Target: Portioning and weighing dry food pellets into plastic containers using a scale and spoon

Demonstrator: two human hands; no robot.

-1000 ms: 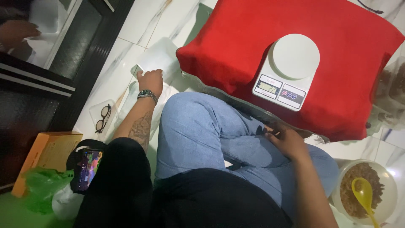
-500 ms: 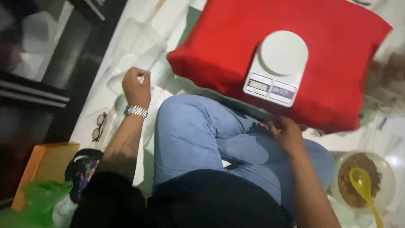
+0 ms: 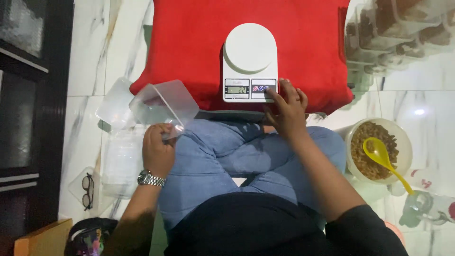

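Sitting cross-legged on the marble floor (image 3: 87, 57), the person held a clear plastic container (image 3: 163, 105) in the left hand (image 3: 158, 151), fingers closed around its near edge so that it tilted up above the left knee — near the left corner of the red cushion (image 3: 189, 42) but not resting on it. The right hand (image 3: 286, 108) reached forward to the white kitchen scale (image 3: 250, 64) on the cushion, fingers spread open and holding nothing, with a fingertip on the buttons beside the small display.

To my eye the step was zeroing the scale, and it would go best with a light press — the cushion was soft, so a hard push could tip the scale or upset its reading. Keeping the container clear of the round plate until the display settled seemed wise.

More clear containers (image 3: 121, 156) were stacked on the floor to the left, with a pair of glasses (image 3: 87, 189) nearer. At the right stood a bowl (image 3: 400, 142) of brown snack pieces with a yellow spoon (image 3: 381, 156) in it.
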